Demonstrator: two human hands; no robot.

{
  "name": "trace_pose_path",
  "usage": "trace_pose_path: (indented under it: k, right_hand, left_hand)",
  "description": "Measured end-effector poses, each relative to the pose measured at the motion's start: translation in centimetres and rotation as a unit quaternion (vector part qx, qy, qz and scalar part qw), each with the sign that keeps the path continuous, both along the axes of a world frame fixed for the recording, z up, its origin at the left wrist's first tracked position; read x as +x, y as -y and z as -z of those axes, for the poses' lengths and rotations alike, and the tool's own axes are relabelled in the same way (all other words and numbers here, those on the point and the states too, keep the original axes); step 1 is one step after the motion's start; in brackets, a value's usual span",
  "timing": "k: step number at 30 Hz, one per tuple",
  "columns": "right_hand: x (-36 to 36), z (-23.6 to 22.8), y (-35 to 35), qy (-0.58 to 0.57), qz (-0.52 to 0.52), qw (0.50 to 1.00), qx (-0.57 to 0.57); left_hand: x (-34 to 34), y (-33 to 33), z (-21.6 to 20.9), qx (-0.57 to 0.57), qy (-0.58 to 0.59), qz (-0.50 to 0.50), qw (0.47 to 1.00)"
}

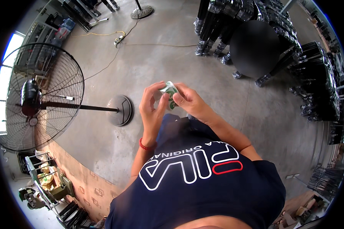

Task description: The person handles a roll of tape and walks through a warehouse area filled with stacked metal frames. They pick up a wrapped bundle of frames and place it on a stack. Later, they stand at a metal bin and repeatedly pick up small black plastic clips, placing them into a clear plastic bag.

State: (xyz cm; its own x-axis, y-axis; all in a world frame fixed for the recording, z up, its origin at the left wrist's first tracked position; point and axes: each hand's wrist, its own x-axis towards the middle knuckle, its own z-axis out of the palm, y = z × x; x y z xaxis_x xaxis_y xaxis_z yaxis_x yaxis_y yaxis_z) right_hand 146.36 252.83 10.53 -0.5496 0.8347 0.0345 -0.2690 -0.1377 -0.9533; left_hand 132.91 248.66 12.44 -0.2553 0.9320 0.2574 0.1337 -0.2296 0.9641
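1. Gripping with both hands, I have a small green-and-white packet (pixel 170 92) held between my left hand (pixel 151 100) and my right hand (pixel 190 101), fingers drawn in close around it.
2. It is out in front of my body, raised above the grey floor (pixel 156 63); its long axis runs roughly away from me, with the white end pointing forward.
3. Green print shows in the gap between my thumbs; I cannot tell what is inside.
4. At lower left, a metal rack (pixel 33 174) holds some pale yellowish stuff.
5. My forearms come together toward the packet, fingers curled, thumbs facing each other; a red beaded bracelet (pixel 142 145) circles my left wrist.
6. To my left stands a fan (pixel 31 95).
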Motion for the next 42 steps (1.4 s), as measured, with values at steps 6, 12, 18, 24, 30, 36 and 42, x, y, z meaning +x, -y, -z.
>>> trace_pose_path:
  k: [6, 12, 18, 24, 30, 36, 42]
  right_hand:
    - [-3.1, 0.2, -9.8, -0.011, 0.007, 0.997, -0.070]
    - [-8.0, 0.2, -19.4, -0.051, 0.077, 0.989, -0.119]
    - [-13.0, 2.9, -27.6, 0.005, 0.114, 0.989, -0.098]
    - [-15.6, 6.3, -34.2, 0.052, 0.033, 0.971, -0.230]
    - [-14.6, 9.2, -43.1, 0.124, 0.001, 0.960, -0.253]
    - [-10.7, 12.0, -55.8, 0.180, 0.030, 0.979, -0.096]
    - [-5.9, 10.1, -66.3, 0.210, 0.013, 0.977, -0.031]
  left_hand:
    - [-3.1, -11.3, 0.3, -0.063, 0.073, 0.084, 0.992]
    - [-8.4, -22.9, 1.7, 0.037, -0.001, 0.169, 0.985]
    - [-13.4, -31.5, 2.4, 0.040, -0.090, 0.174, 0.980]
    - [-17.4, -37.2, 4.6, -0.047, -0.212, 0.182, 0.959]
    - [-15.9, -45.4, 5.8, -0.103, -0.304, 0.189, 0.928]
    - [-10.9, -57.3, 7.2, -0.097, -0.346, 0.149, 0.921]
    - [-6.1, -66.7, 5.9, -0.092, -0.357, 0.110, 0.923]
